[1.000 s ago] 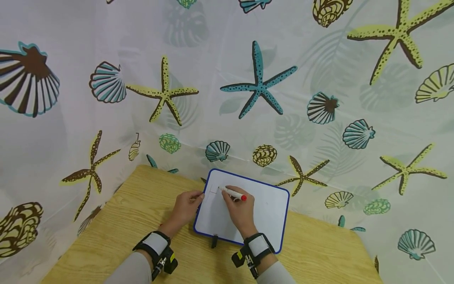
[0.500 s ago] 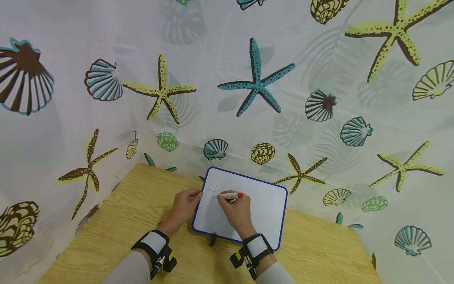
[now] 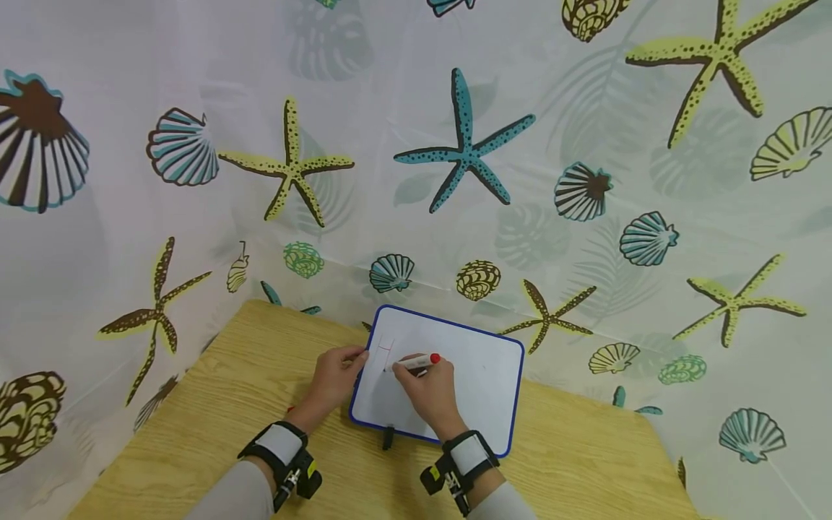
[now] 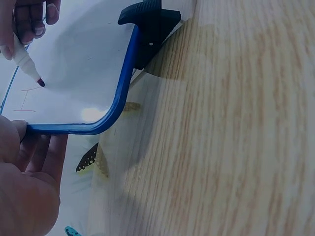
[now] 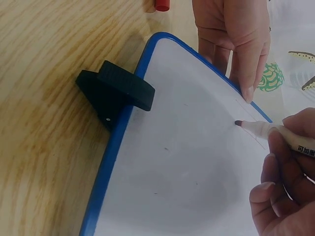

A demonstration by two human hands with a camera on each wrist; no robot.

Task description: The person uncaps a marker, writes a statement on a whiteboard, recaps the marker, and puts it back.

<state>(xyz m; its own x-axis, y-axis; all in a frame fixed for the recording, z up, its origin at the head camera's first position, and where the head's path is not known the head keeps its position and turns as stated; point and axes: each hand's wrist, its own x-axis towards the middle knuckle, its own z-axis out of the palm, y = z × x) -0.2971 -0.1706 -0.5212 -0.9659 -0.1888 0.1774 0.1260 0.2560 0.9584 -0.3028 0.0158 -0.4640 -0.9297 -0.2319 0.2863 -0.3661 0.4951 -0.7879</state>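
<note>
A whiteboard (image 3: pixel 455 375) with a blue frame leans tilted on the table. My left hand (image 3: pixel 334 377) grips its left edge, thumb on the front and fingers behind, as the left wrist view shows. My right hand (image 3: pixel 429 393) pinches a white marker (image 3: pixel 416 362) with a red end. The dark marker tip (image 5: pixel 238 123) is at the board's surface in the right wrist view, at the lower end of a thin red stroke. Red lines (image 3: pixel 386 349) near the board's upper left form two upright strokes joined by a crossbar. Little dark specks mark the white surface elsewhere.
A black clip (image 5: pixel 115 91) sits on the board's lower edge. On the wooden table (image 3: pixel 214 404), a red marker cap or end (image 5: pixel 162 5) shows near the left wrist. A cloth (image 3: pixel 364 144) printed with starfish and shells hangs behind the table and to the sides.
My right hand has moved the marker down and slightly left, and a second upright red stroke has lengthened below the crossbar. My left hand stays on the board's edge. The head view has shifted slightly.
</note>
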